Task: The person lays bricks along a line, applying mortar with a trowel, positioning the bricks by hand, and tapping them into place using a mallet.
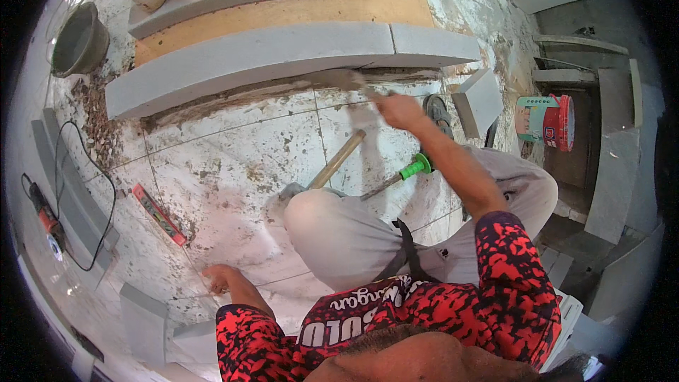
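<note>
My right hand (pixel 399 110) is closed round the handle of a trowel (pixel 341 79). Its blade lies along the base of a row of pale grey blocks (pixel 247 60), over a strip of brown mortar or dirt. My left hand (pixel 223 279) hangs low over the tiled floor with nothing visible in it, its fingers loosely bent and a little apart. By my bent knee lies a wooden-handled hammer (pixel 339 159), its head partly hidden by the knee. A chisel with a green grip (pixel 416 167) lies beside my leg.
A red spirit level (pixel 159 214) lies on the left floor. Beyond it are an angle grinder (pixel 47 221) with a looping black cable and more blocks (pixel 143 322). A dark bucket (pixel 79 41) stands far left; a red-rimmed pail (pixel 544 122) lies right, near a loose block (pixel 478 102).
</note>
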A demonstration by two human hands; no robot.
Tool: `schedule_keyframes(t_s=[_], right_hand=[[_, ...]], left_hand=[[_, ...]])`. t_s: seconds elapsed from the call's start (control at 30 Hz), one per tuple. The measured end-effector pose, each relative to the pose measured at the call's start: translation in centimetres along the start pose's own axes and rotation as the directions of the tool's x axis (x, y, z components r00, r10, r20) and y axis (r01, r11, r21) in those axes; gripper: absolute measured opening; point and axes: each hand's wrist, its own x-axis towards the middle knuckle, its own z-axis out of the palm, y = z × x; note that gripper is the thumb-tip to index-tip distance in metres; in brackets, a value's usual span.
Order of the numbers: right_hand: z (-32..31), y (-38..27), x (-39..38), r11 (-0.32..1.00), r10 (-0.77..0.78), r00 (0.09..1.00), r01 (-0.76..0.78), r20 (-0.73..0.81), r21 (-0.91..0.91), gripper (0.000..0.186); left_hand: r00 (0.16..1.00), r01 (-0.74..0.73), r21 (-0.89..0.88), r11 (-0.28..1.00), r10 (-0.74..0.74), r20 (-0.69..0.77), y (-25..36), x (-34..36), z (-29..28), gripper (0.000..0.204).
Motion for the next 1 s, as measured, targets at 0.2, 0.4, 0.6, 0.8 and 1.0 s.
schedule_keyframes(t_s=[0.2, 0.4, 0.6, 0.8, 1.0], right_hand=[[-0.9, 16.0, -5.4, 0.985, 0.171, 0.984, -0.170, 0.038, -0.031, 0.043], [-1.5, 25.9, -8.0, 0.920, 0.273, 0.961, -0.246, 0.047, -0.305, 0.043], [-2.0, 26.0, -13.1, 0.991, 0.134, 0.990, -0.133, 0.036, -0.033, 0.046], [-1.8, 13.9, -14.7, 0.009, 0.486, 0.692, -0.615, 0.534, 0.789, 0.036], [6.1, 12.4, -10.2, -0.733, 0.430, 0.787, 0.019, 0.441, 0.680, 0.024]], left_hand=[[0.991, -0.083, 0.042, 0.996, 0.087, -0.103, -0.7, 1.7, 2.3, 0.080], [0.997, 0.061, 0.062, 0.996, -0.059, -0.041, 0.6, -0.1, 1.2, 0.078], [0.989, -0.060, 0.107, 0.993, 0.073, -0.126, 0.0, 1.1, 2.3, 0.078], [0.999, 0.036, 0.113, 0.993, -0.039, 0.026, 0.1, 0.6, -0.2, 0.079], [0.990, 0.058, 0.060, 0.997, -0.065, 0.122, 0.5, 0.6, 0.1, 0.078]])
